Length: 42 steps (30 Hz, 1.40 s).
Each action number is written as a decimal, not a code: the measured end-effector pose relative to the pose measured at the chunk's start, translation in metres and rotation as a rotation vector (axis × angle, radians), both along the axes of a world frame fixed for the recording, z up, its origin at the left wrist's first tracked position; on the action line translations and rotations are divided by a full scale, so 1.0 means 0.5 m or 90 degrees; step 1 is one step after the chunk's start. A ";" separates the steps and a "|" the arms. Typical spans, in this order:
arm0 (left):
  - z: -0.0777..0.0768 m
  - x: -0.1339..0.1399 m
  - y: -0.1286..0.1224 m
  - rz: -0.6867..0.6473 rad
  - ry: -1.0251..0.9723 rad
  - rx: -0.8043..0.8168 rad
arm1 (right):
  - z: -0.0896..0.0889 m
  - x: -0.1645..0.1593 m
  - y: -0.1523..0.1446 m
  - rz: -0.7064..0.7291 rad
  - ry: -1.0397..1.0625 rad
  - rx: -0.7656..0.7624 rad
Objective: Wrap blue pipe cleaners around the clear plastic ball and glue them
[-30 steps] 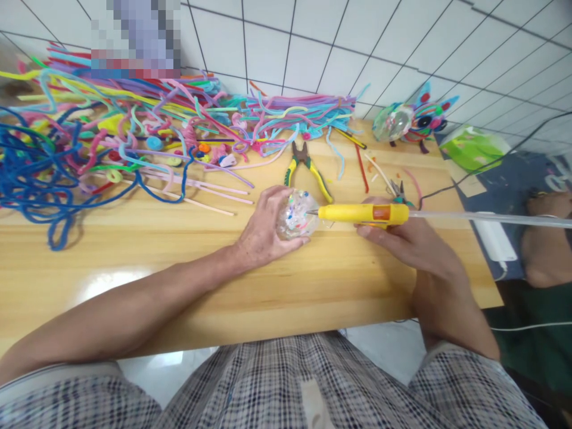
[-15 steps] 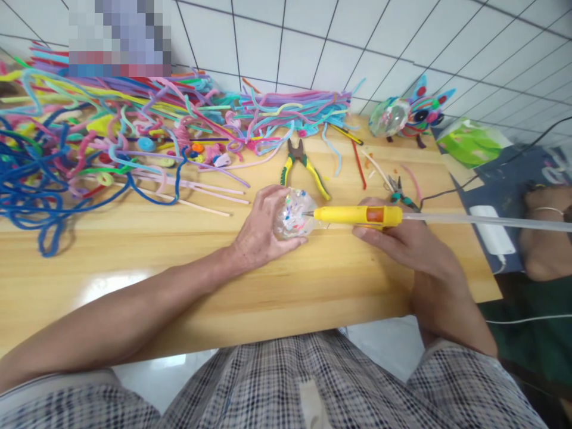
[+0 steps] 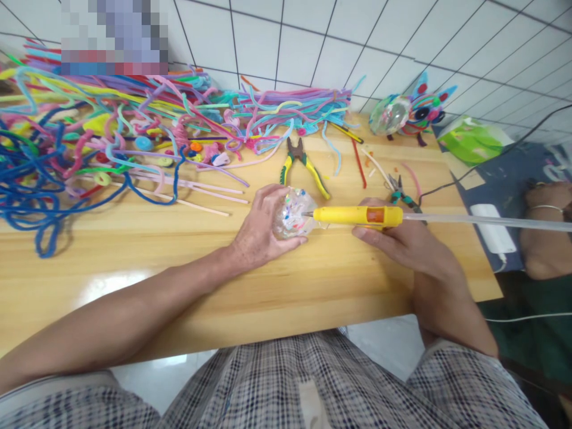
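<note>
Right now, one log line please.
left hand: holds clear piece; right hand: holds glue gun; nozzle: at clear piece; yellow-handled pliers: on table

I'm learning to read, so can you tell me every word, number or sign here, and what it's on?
No word, number or sign can be read.
Pale marks near the right edge: too blurred to tell if they're letters.
Green packet: a printed pattern, no readable letters.
Yellow glue gun in the right hand: any print is too small to read.

The table (wooden) bears pipe cleaners and pliers.
</note>
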<state>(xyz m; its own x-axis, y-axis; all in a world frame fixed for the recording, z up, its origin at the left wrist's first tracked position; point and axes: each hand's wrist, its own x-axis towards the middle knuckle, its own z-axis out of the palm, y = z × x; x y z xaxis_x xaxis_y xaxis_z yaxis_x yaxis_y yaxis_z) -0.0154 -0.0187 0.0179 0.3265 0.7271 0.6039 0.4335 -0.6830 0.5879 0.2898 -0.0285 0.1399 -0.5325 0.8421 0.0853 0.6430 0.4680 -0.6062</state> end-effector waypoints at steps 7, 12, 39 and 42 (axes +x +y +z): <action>0.001 0.000 -0.001 -0.005 -0.013 -0.007 | 0.003 0.000 -0.003 -0.010 -0.022 0.005; 0.000 0.002 -0.002 -0.005 -0.025 -0.006 | 0.006 -0.003 -0.004 -0.013 -0.038 0.011; -0.007 0.003 0.000 0.010 0.003 -0.017 | -0.006 0.016 -0.001 -0.064 -0.033 -0.040; -0.006 0.003 0.000 0.010 0.004 -0.016 | -0.007 0.014 -0.001 -0.055 -0.032 -0.026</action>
<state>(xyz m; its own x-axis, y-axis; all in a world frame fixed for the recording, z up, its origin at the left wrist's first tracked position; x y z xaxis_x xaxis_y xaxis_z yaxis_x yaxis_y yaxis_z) -0.0139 -0.0188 0.0147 0.3191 0.7473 0.5829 0.4483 -0.6609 0.6019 0.2968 -0.0290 0.1364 -0.4603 0.8874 0.0250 0.7099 0.3848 -0.5899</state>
